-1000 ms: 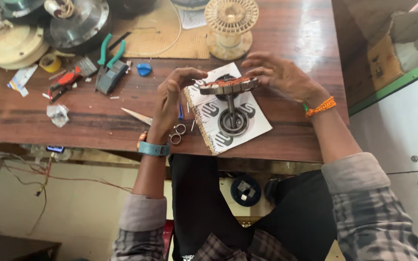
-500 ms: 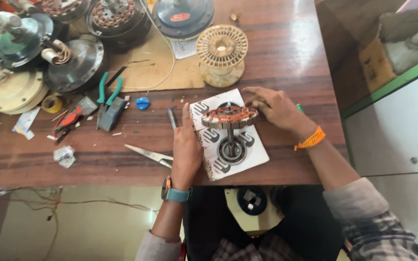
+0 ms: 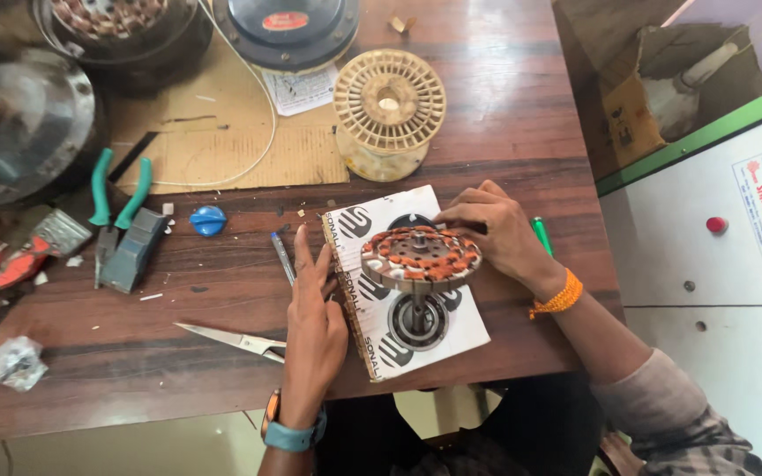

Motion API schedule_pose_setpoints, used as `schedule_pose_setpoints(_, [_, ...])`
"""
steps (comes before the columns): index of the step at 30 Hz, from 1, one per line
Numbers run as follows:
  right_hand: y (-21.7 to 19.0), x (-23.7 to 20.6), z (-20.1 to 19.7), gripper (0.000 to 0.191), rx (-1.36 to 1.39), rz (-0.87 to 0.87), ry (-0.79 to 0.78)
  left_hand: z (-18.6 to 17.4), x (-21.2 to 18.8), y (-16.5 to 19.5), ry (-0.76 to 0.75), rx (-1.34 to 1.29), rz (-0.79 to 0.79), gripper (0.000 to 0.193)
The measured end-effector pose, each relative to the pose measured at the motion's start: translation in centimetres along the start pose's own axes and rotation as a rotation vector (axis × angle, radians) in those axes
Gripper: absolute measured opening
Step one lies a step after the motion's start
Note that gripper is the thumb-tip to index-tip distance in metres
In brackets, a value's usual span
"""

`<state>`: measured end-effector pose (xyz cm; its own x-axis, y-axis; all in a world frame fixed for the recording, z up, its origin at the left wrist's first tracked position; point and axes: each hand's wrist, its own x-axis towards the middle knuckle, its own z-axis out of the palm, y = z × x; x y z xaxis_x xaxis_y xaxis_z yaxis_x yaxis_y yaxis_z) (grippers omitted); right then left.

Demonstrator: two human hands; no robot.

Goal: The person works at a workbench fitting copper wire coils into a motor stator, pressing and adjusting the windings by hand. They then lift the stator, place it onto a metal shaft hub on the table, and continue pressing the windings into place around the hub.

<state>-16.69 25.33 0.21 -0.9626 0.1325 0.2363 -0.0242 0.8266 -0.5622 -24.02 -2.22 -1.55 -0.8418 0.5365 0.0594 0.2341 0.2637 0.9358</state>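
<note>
A round motor stator (image 3: 422, 256) with copper-wound slots stands on its shaft above a bearing housing (image 3: 417, 321), both on a white printed box (image 3: 461, 324). My right hand (image 3: 492, 231) touches the stator's right rim with its fingertips. My left hand (image 3: 312, 324) lies flat on the wooden table, edge-on against the box's left side, fingers straight and holding nothing. A pair of scissors (image 3: 233, 340) lies just left of that hand, and a pen (image 3: 283, 257) lies above its fingertips.
A cream plastic spool (image 3: 388, 108) stands behind the box. Green-handled pliers (image 3: 116, 204), a blue cap (image 3: 208, 220), cardboard sheet (image 3: 219, 150) and metal motor housings (image 3: 21, 123) fill the left. A green-edged white machine cabinet (image 3: 734, 229) stands at the right.
My left hand came off the stator and now rests flat beside the box. The view has shifted closer over the table. My right hand stays on the stator.
</note>
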Motion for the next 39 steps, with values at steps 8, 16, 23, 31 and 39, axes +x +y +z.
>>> schedule_pose_setpoints(8, [0.7,1.9,0.5,0.028,0.020,-0.071,0.021,-1.5,1.3,1.1,-0.089,-0.177,-0.080,0.094])
schedule_pose_setpoints(16, [0.7,1.7,-0.1,0.028,-0.005,-0.143,-0.036,-0.7,1.0,2.6,-0.112,-0.025,-0.009,0.092])
schedule_pose_setpoints(23, [0.9,0.1,-1.4,0.029,-0.083,-0.192,-0.084,1.2,-0.4,2.5,-0.070,-0.080,0.123,0.090])
schedule_pose_setpoints(31, [-0.1,-1.5,-2.8,0.040,0.225,-0.185,-0.139,1.8,-1.5,2.7,-0.093,-0.213,-0.057,0.095])
schedule_pose_setpoints(39, [0.7,-3.2,-2.1,0.050,0.245,-0.219,-0.110,2.9,-3.6,1.3,-0.142,-0.541,-0.080,0.095])
